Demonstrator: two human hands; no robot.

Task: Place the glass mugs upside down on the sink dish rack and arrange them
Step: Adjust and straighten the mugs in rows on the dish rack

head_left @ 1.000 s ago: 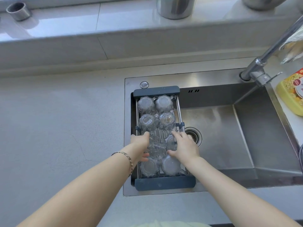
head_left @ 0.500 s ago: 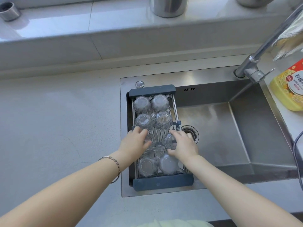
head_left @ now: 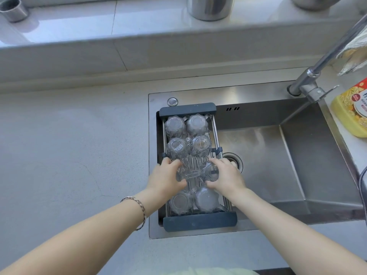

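A dark-framed wire dish rack (head_left: pixel 199 224) spans the left end of the steel sink (head_left: pixel 264 161). Several glass mugs stand upside down on it: a far pair (head_left: pixel 175 126), a second pair (head_left: pixel 201 144) and a near pair (head_left: pixel 206 199). In the middle row, my left hand (head_left: pixel 164 179) grips one glass mug (head_left: pixel 183 172) and my right hand (head_left: pixel 228 178) grips another glass mug (head_left: pixel 211 171). Both held mugs sit side by side, tilted, their handles close together between my hands.
Grey counter (head_left: pixel 69 155) lies left of the sink. The faucet (head_left: pixel 317 76) rises at the right rear, with a yellow detergent bottle (head_left: pixel 351 114) beside it. The drain (head_left: pixel 233 160) is just right of the rack. Metal containers (head_left: pixel 208 6) stand on the back ledge.
Both hands have closed in on the two middle-row mugs and drawn them slightly toward each other; my left hand shifted rightward over its mug.
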